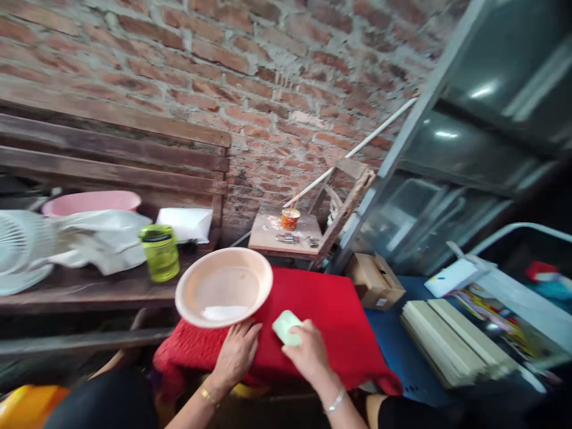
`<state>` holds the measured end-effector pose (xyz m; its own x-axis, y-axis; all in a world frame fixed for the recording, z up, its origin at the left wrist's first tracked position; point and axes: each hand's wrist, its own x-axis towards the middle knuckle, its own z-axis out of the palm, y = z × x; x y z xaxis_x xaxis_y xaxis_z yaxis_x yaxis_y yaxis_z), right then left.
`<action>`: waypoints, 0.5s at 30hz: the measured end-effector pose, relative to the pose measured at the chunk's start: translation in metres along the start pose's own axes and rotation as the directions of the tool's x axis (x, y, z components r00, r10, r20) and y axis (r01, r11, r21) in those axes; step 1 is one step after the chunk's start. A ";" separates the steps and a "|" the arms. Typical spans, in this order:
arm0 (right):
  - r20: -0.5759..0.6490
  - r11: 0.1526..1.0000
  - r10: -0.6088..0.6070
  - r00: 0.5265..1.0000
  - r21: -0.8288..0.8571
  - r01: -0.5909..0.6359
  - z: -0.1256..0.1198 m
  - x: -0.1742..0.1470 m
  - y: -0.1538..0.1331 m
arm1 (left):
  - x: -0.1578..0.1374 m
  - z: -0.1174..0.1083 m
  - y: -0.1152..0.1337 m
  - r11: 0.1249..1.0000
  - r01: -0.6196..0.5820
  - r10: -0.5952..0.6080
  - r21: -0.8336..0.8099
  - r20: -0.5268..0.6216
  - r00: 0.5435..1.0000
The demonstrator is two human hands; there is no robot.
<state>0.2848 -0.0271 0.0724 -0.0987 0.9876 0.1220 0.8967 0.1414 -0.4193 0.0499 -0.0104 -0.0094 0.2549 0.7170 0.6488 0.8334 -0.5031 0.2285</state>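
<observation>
My right hand (pixel 310 351) grips a pale green bar (pixel 287 328) with rounded corners, which looks like soap, just above the red cloth. To its left, my left hand (pixel 239 348) rests at the near side of a peach-coloured basin (pixel 190 286), its fingers stretched out and some fingertips close under the rim. Whether they touch the basin I cannot tell. Inside the basin lies a white patch, perhaps something in shallow water or a reflection. The basin stands on the left part of the red cloth (pixel 326 298).
A dark wooden bench (pixel 89 292) on the left carries a green plastic jar (pixel 159 253), a white fan (pixel 22 250), white bags and a pink basin (pixel 92 202). Behind stands a chair (pixel 286 235) with a small orange cup (pixel 290 218). At right are a cardboard box (pixel 373 283) and stacked boards (pixel 447 339).
</observation>
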 end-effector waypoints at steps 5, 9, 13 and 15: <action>0.105 0.996 0.086 0.991 -0.039 -0.082 -0.001 0.009 -0.008 | 0.005 0.006 -0.013 0.989 -0.111 0.100 -0.095 -0.116 0.988; -0.132 0.912 0.352 0.927 -0.172 -0.371 -0.047 -0.016 0.058 | 0.006 0.003 -0.010 0.978 -0.183 0.168 -0.103 -0.137 0.976; -0.253 0.831 0.504 0.826 -0.117 -0.544 -0.089 -0.055 0.112 | 0.001 0.007 -0.005 0.974 -0.215 0.204 -0.076 -0.130 0.970; -0.264 0.818 0.542 0.798 -0.052 -0.573 -0.092 -0.073 0.124 | -0.003 0.013 -0.006 0.973 -0.219 0.211 -0.073 -0.100 0.972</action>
<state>0.4431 -0.0884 0.0942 0.5210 0.8468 0.1072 0.8126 -0.4536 -0.3660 0.0509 -0.0037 -0.0221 0.3751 0.5426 0.7516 0.7195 -0.6816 0.1331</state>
